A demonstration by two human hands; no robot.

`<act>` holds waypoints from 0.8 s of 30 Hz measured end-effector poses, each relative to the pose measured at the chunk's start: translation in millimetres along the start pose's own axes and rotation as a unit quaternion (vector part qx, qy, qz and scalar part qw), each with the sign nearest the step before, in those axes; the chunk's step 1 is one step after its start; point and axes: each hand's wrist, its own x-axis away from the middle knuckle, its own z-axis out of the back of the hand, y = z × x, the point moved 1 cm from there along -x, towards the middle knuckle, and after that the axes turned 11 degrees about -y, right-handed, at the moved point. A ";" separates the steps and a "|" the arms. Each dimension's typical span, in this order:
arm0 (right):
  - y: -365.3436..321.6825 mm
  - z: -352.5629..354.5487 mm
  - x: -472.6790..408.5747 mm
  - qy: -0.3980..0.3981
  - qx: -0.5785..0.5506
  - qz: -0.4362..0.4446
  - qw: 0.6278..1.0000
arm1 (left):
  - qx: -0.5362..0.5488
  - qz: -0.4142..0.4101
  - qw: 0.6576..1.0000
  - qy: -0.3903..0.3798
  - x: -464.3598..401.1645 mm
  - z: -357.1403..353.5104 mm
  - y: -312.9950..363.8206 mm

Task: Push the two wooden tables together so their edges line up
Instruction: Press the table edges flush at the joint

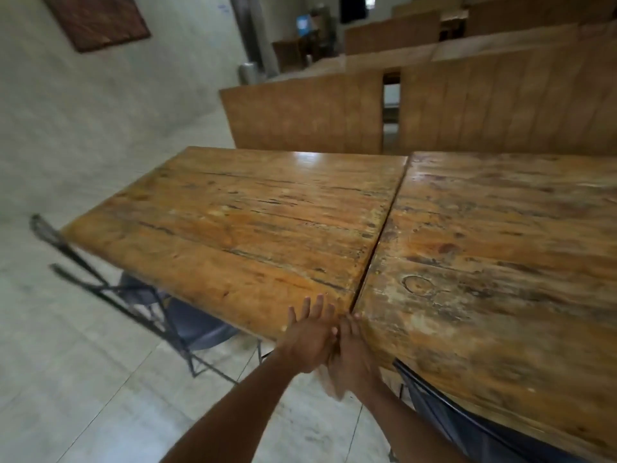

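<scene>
Where the two wooden tables meet, we see a narrow dark seam (380,235) running from the near edge to the far edge, so the tops stand side by side and nearly touching. The left table (240,222) occupies the centre of the view and the right table (500,248) extends to the right border. At the far end of the seam the corners sit close to level; at the near end we cannot tell whether the edges are flush, because both hands cover that spot. Our left hand (309,339) rests on the near edge of the left table, just beside the seam, palm down, with the fingers (305,307) spread flat on the wood and gripping nothing. Our right hand (354,355) lies against the near corner of the right table, touching the left hand; it is blurred, and its fingers appear held together, curled over the edge. A folding chair (110,289) with a dark metal frame stands under the left table at its near side. A second dark chair (444,409) sits under the right table. Wooden benches (450,105) stand behind the tables. The floor (83,379) is pale tile.
</scene>
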 end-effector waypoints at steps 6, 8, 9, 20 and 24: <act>47.5 5.1 -83.0 0.153 0.020 -0.155 0.976 | -0.025 -0.123 0.992 0.001 -105.5 -15.2 -43.7; 62.8 2.1 -98.9 0.172 0.058 -0.166 0.969 | -0.037 -0.146 0.988 0.021 -138.3 -16.7 -55.8; 66.4 -1.7 -102.3 0.170 0.083 -0.169 0.967 | -0.040 -0.152 0.987 0.021 -153.3 -20.4 -61.4; 61.2 -4.3 -107.6 0.169 0.141 -0.190 0.957 | -0.044 -0.189 0.976 0.094 -193.4 -38.6 -68.1; 60.5 -5.0 -107.5 0.170 0.140 -0.189 0.957 | -0.044 -0.205 0.973 0.100 -204.3 -34.0 -63.6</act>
